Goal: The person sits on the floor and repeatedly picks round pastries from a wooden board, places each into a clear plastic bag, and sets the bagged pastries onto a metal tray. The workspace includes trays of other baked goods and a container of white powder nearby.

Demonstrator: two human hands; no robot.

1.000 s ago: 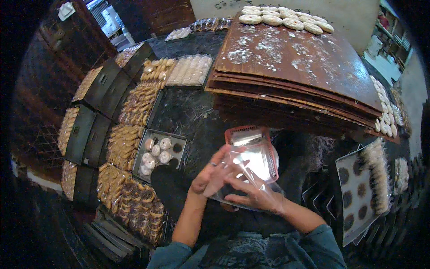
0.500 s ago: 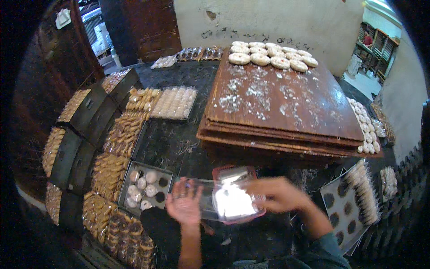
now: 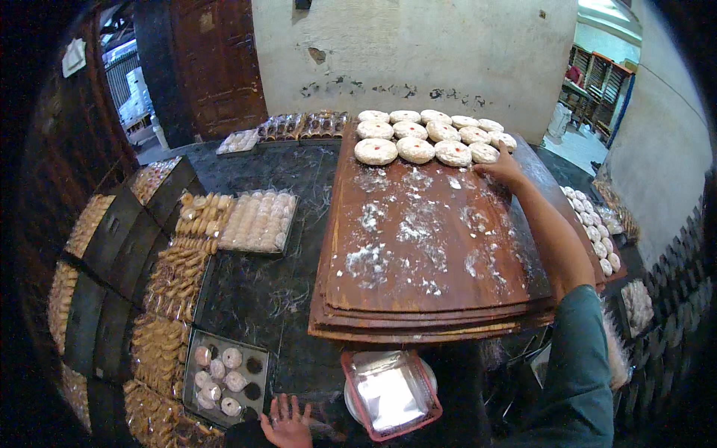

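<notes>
A: Two hands, well apart. I see the right hand [image 3: 502, 170] stretched far across the floured wooden boards [image 3: 426, 246], fingers together on a white round pastry [image 3: 484, 153] at the far right of the rows.

B: And the left hand [image 3: 285, 424]?

A: Fingers spread, flat on the dark table [image 3: 269, 291], beside the clear plastic box [image 3: 390, 391].

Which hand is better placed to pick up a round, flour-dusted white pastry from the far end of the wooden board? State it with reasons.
Right. The right hand already rests beside the round white pastries on the stacked brown wooden board. The left hand lies low on the dark table, far from them.
</notes>
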